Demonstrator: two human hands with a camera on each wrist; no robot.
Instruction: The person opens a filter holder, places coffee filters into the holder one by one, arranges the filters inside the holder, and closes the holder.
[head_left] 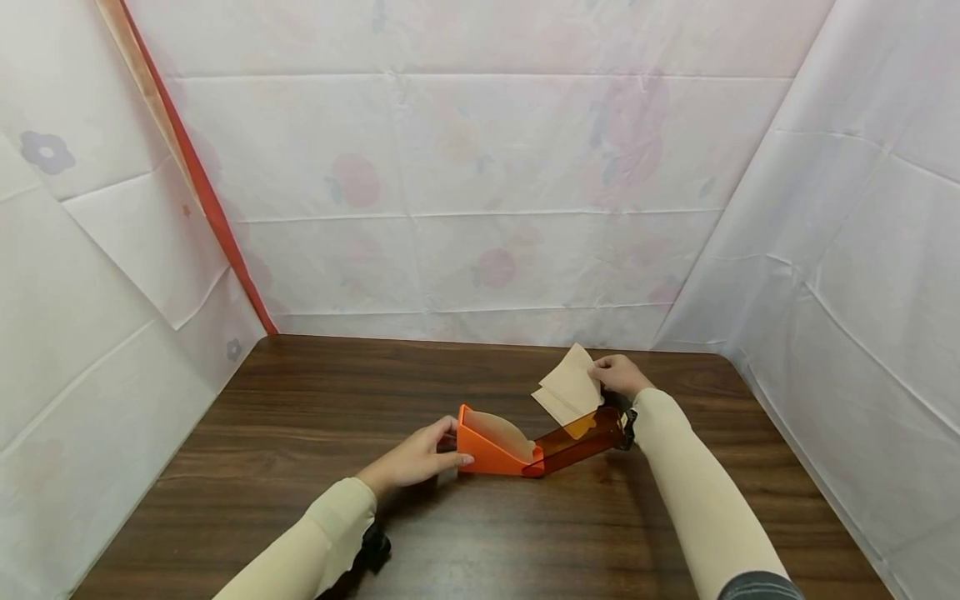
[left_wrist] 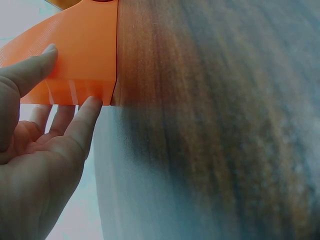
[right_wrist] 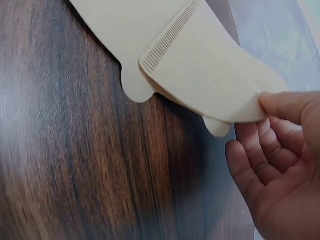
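Observation:
An orange coffee filter holder (head_left: 487, 452) sits on the table with its see-through amber lid (head_left: 562, 450) swung out to the right. Tan paper (head_left: 501, 432) shows inside it. My left hand (head_left: 414, 457) grips the holder's left end, thumb against the near side and fingers at the end face (left_wrist: 75, 92). Beyond the lid, my right hand (head_left: 621, 374) pinches paper coffee filters (head_left: 573, 382) by one edge between thumb and fingers. In the right wrist view, one filter (right_wrist: 215, 65) with a crimped seam overlaps another (right_wrist: 125, 25), and rounded tabs stick out.
The dark wood table (head_left: 315, 400) carries the holder and filters. White patterned sheeting (head_left: 465, 167) hangs behind the table and along both sides. A red strip (head_left: 198, 175) runs down the left corner.

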